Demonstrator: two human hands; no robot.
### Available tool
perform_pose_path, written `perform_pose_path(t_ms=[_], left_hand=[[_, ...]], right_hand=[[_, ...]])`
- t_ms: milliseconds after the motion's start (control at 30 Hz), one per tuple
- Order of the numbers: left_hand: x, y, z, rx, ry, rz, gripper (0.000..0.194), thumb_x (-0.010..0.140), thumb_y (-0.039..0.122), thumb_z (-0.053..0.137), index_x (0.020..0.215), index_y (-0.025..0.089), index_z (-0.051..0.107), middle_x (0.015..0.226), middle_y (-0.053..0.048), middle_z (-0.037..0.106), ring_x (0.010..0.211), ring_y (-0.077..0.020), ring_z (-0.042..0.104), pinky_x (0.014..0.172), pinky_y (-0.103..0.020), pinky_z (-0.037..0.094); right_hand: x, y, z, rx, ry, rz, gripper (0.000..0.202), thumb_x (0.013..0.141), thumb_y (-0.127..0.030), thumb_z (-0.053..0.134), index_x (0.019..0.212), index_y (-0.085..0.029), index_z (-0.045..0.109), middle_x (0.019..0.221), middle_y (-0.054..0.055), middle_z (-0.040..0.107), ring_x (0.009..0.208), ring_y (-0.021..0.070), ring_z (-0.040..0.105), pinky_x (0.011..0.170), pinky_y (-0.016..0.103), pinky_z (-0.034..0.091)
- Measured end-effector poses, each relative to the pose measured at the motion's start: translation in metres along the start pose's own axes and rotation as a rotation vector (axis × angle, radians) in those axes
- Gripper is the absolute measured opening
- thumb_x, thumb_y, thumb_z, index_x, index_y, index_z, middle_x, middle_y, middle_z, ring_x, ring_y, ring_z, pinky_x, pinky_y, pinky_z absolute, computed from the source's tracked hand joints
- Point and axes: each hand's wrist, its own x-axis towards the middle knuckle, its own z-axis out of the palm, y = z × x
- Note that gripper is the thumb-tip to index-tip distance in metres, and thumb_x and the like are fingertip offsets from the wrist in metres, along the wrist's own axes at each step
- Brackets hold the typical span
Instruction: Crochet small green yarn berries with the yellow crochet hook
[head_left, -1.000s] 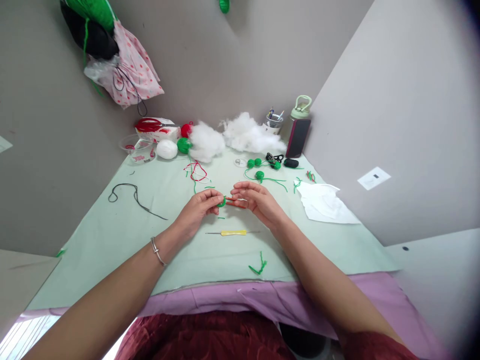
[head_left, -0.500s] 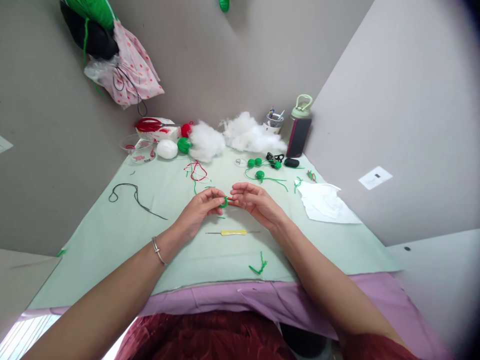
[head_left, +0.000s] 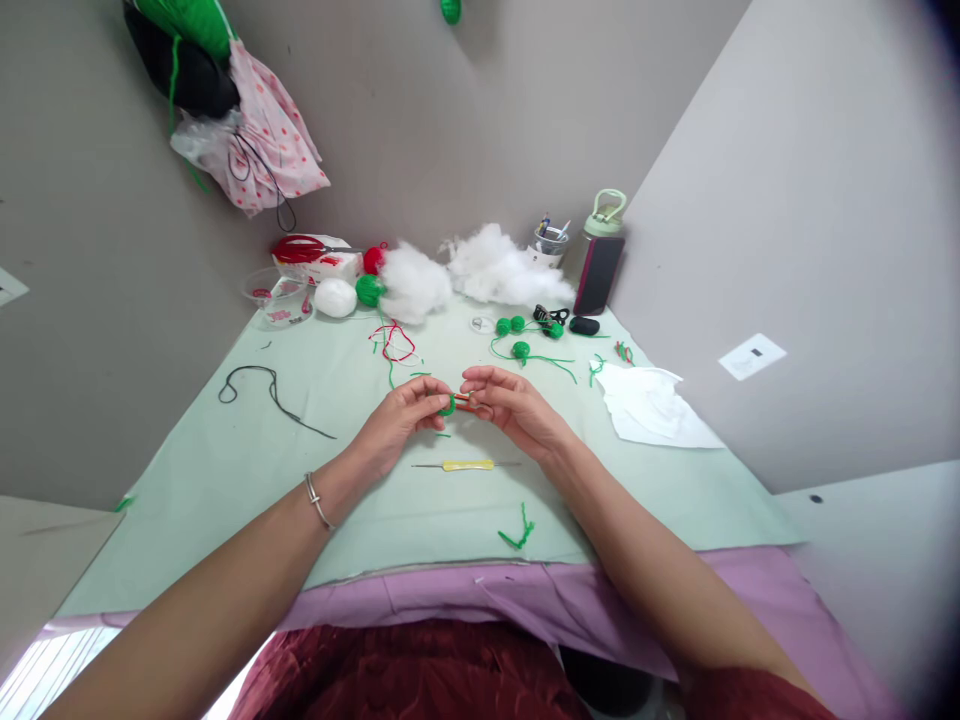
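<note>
My left hand [head_left: 409, 412] pinches a small ring-shaped piece of green crochet [head_left: 448, 406] between thumb and fingertips. Close by on its right, my right hand [head_left: 514, 402] has its fingers closed on a slim orange-red tool [head_left: 474, 407], whose kind is partly hidden by the fingers. The tool's near end meets the green piece. Below both hands, a double-ended crochet hook [head_left: 467, 465] with a yellow grip lies flat on the cloth. A scrap of green yarn [head_left: 517, 530] rests nearer the table's front edge.
Behind the hands are white stuffing [head_left: 502, 265], yarn balls [head_left: 335, 298], red-handled scissors [head_left: 300, 248] on a box, and green crocheted balls [head_left: 520, 350]. A bottle [head_left: 606, 220] with a phone [head_left: 600, 275] stands back right. White fabric [head_left: 649, 405] lies right; black cord [head_left: 274, 390] left.
Both hands stay almost in place. A little more of the orange-red tool shows between them, as the right-hand fingers shift slightly.
</note>
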Motion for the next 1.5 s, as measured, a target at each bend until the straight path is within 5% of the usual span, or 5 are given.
perform_pose_path(t_ms=[333,667,1000,1500], left_hand=[[0.001,0.001,-0.003,-0.133,-0.022,-0.019,0.024,0.075,0.03,0.087,0.088,0.018,0.071,0.081,0.003,0.064,0.063,-0.0083,0.057,0.065,-0.022,0.05],[0.003,0.0,-0.005,-0.179,-0.027,-0.021,0.03,0.074,0.028,0.089,0.098,0.014,0.077,0.086,0.0,0.065,0.064,-0.0068,0.057,0.064,-0.02,0.051],[0.001,0.003,-0.002,-0.114,-0.049,-0.034,0.026,0.072,0.031,0.089,0.087,0.015,0.075,0.083,0.001,0.065,0.065,-0.0081,0.055,0.067,-0.023,0.049],[0.0,0.002,0.001,0.032,-0.041,0.001,0.019,0.073,0.033,0.083,0.077,0.018,0.072,0.083,-0.001,0.066,0.073,-0.0129,0.054,0.066,-0.026,0.045]], right_hand=[[-0.001,-0.003,0.002,0.041,0.003,0.035,0.029,0.064,-0.023,0.086,0.092,-0.018,0.077,0.068,-0.003,0.067,0.054,0.0063,0.042,0.05,0.022,0.031],[0.001,0.001,-0.003,0.059,-0.003,0.039,0.033,0.065,-0.021,0.086,0.096,-0.017,0.076,0.072,-0.002,0.067,0.056,0.0065,0.041,0.051,0.024,0.029],[-0.004,-0.004,0.004,-0.046,-0.009,0.013,0.029,0.067,-0.027,0.085,0.092,-0.019,0.075,0.072,-0.001,0.07,0.056,0.0076,0.041,0.054,0.026,0.03],[-0.006,0.004,0.009,-0.392,-0.02,-0.195,0.023,0.077,-0.03,0.074,0.097,-0.02,0.073,0.081,0.002,0.074,0.061,0.011,0.051,0.057,0.027,0.038]])
